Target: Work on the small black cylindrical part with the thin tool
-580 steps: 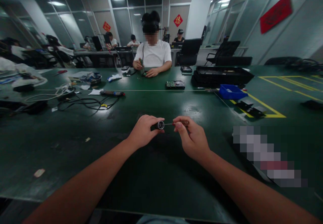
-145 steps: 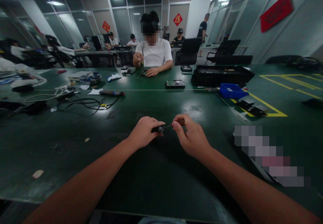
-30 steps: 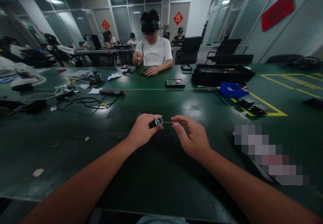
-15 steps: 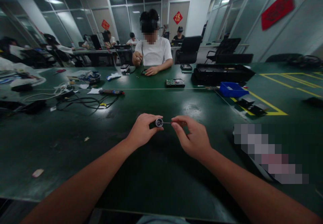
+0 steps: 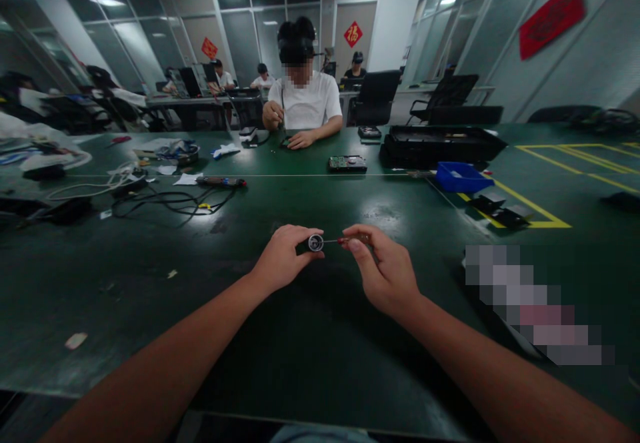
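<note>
Between the thumb and fingers of my left hand (image 5: 285, 256) is a small round metal part (image 5: 315, 243), dark outside with a bright ring at its open end facing me. My right hand (image 5: 387, 266) pinches a screwdriver (image 5: 345, 240) with a reddish handle and a thin metal shaft. The shaft points left and its tip meets the right side of the round part; whether it enters the part cannot be made out. Both hands hover close together over the green tabletop (image 5: 310, 350).
Across the table a person in a white shirt (image 5: 305, 103) works on a small item. A circuit-board device (image 5: 347, 163), a black tray (image 5: 443, 143) and a blue bin (image 5: 463, 176) stand farther back. Cables (image 5: 170, 203) and a pen-like tool (image 5: 221, 182) lie left.
My right thumb and fingers have shifted slightly back along the screwdriver, so more of its reddish handle shows. My left hand and the round part hold nearly still.
</note>
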Action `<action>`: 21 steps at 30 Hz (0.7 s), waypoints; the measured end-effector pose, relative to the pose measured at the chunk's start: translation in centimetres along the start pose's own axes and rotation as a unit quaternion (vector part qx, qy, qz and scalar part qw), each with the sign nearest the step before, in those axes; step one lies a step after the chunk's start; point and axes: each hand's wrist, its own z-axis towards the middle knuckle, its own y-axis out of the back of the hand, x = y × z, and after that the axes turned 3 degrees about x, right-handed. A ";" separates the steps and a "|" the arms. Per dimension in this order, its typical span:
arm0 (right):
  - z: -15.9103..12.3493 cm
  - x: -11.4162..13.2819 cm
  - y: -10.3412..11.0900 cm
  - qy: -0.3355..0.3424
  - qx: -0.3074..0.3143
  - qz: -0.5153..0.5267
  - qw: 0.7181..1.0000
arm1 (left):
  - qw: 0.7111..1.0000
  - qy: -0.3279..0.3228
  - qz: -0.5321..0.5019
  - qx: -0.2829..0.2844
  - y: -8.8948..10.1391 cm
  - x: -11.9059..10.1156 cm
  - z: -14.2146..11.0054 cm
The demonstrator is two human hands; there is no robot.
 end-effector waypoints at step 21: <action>0.3 0.1 -0.2 -0.036 -0.056 -0.016 0.998 | 1.000 -0.001 0.009 -0.010 0.1 -0.4 0.0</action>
